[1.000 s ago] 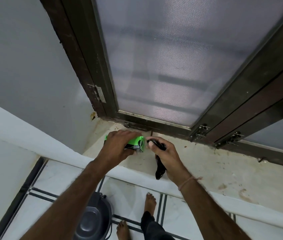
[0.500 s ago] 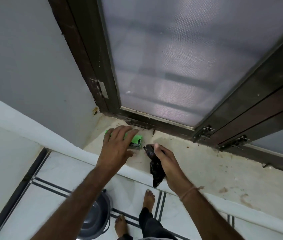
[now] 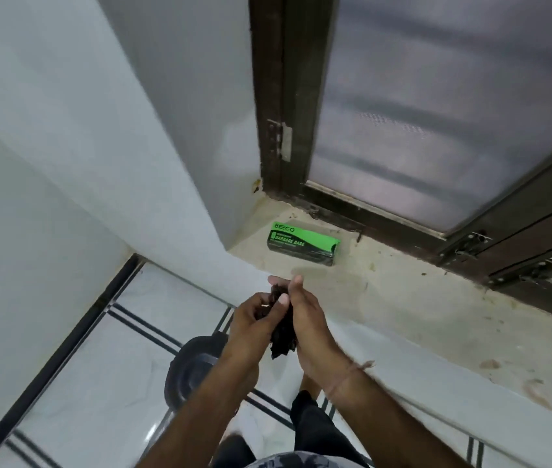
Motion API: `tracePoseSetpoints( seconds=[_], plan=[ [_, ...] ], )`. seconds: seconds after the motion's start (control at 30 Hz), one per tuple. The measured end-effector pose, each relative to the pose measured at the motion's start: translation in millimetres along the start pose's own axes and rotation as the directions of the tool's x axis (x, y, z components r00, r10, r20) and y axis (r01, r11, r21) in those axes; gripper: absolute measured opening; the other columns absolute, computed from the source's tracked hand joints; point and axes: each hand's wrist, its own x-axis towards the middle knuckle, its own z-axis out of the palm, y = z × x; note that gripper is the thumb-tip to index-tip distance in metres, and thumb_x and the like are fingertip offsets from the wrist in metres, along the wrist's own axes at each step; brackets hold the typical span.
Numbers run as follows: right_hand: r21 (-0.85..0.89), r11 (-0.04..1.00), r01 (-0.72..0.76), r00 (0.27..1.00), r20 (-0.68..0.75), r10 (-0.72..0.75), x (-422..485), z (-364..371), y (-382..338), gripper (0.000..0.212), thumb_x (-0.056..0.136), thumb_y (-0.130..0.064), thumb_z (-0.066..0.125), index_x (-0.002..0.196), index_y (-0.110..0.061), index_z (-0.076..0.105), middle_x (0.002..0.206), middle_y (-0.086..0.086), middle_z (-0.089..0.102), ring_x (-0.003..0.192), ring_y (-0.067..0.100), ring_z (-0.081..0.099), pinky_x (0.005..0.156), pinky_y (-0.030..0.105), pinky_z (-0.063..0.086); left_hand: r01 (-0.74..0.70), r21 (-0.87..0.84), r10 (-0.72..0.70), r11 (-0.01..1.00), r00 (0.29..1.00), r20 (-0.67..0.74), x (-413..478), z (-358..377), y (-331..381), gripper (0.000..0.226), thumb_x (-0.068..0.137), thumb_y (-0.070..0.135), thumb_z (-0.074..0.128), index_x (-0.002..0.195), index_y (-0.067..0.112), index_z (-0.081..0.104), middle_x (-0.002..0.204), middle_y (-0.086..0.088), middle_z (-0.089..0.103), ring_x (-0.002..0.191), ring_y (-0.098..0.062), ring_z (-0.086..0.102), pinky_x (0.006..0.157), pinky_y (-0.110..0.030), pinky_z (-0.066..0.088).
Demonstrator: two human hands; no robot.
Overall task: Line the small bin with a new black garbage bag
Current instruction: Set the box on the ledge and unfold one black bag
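Note:
A folded black garbage bag (image 3: 283, 336) hangs between both my hands in front of the sill. My left hand (image 3: 254, 324) pinches its upper part with thumb and fingers. My right hand (image 3: 308, 319) holds it from the right side, fingers along its top. The small dark bin (image 3: 188, 369) stands on the floor below my left forearm, partly hidden by it. The green and black garbage bag box (image 3: 303, 243) lies on the stone window sill (image 3: 402, 298), apart from both hands.
A dark-framed window (image 3: 436, 113) with frosted mesh closes off the sill at the back. A white wall (image 3: 48, 146) rises on the left. The floor (image 3: 99, 366) is white tile with dark stripes. My feet and dark trousers (image 3: 315, 423) stand beside the bin.
My left hand let go of the green box, which now lies on the sill, and joined the right hand on the black bag. Both hands drew back toward me.

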Motion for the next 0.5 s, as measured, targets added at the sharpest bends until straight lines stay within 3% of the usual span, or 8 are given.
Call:
tracePoseSetpoints(
  seconds=[0.07,0.13,0.2,0.27,0.4,0.43,0.5],
  plan=[
    [-0.053,0.997,0.047,0.997,0.063,-0.044,-6.7,12.6,11.1,0.043,0.108,-0.045,0.047,0.117,-0.013,0.075,0.111,0.012,0.079,0.106,0.024,0.076,0.086,0.036,0.063,0.006,-0.056,-0.007,0.998,1.000,-0.017,-3.4,-31.5,-3.9,0.047,0.086,0.048,0.079,0.100,0.004,0.073,0.096,-0.030,0.074,0.091,-0.048,0.074,0.080,-0.057,0.062],
    [-0.205,0.969,0.136,0.986,0.122,-0.112,-15.0,27.9,26.5,0.033,0.106,-0.037,0.058,0.110,-0.010,0.076,0.107,0.010,0.080,0.104,0.024,0.076,0.091,0.035,0.061,0.001,-0.105,-0.008,0.994,0.998,-0.066,-7.3,-69.7,-5.8,0.037,0.095,0.040,0.072,0.100,0.003,0.073,0.102,-0.031,0.074,0.100,-0.050,0.072,0.092,-0.065,0.056],
    [-0.353,0.915,0.194,0.978,0.143,-0.152,-23.7,45.7,49.2,0.035,0.097,-0.038,0.070,0.099,-0.004,0.073,0.091,0.011,0.078,0.091,0.029,0.075,0.081,0.040,0.058,0.000,-0.162,-0.021,0.987,0.992,-0.128,-10.5,-115.4,-8.7,0.036,0.101,0.036,0.064,0.105,0.000,0.070,0.102,-0.027,0.075,0.098,-0.045,0.073,0.093,-0.059,0.058],
    [-0.419,0.882,0.217,0.974,0.150,-0.168,-35.6,63.0,72.6,0.041,0.095,-0.036,0.074,0.090,0.005,0.067,0.074,0.012,0.069,0.071,0.026,0.069,0.067,0.039,0.053,-0.002,-0.199,-0.030,0.980,0.987,-0.157,-12.1,-166.4,-13.8,0.039,0.103,0.036,0.059,0.113,-0.001,0.066,0.106,-0.024,0.076,0.095,-0.038,0.074,0.083,-0.049,0.063],
    [-0.324,0.926,0.193,0.981,0.086,-0.174,-76.8,114.2,114.7,0.038,0.099,-0.033,0.070,0.086,0.003,0.069,0.066,0.008,0.064,0.055,0.019,0.058,0.052,0.027,0.046,-0.027,-0.080,0.013,0.996,0.985,-0.170,-26.1,-268.4,-30.1,0.026,0.104,0.031,0.059,0.111,0.006,0.064,0.100,-0.015,0.074,0.078,-0.020,0.071,0.057,-0.025,0.059],
    [-0.282,0.940,0.193,0.981,0.059,-0.184,-87.8,129.8,122.5,0.035,0.099,-0.031,0.069,0.086,0.001,0.071,0.067,0.007,0.066,0.055,0.017,0.060,0.052,0.025,0.048,-0.023,-0.019,0.020,1.000,0.984,-0.177,-33.7,-289.0,-33.9,0.022,0.103,0.030,0.060,0.109,0.009,0.063,0.100,-0.013,0.073,0.076,-0.018,0.069,0.057,-0.024,0.058],
    [-0.246,0.946,0.212,0.977,0.062,-0.203,-110.3,164.4,134.5,0.034,0.100,-0.028,0.067,0.086,0.002,0.072,0.072,0.007,0.070,0.063,0.017,0.064,0.057,0.023,0.052,-0.069,0.181,0.112,0.981,0.965,-0.239,-51.1,-327.1,-43.1,0.030,0.100,0.039,0.063,0.115,0.014,0.058,0.110,-0.009,0.071,0.092,-0.022,0.070,0.075,-0.035,0.060]
  ],
)
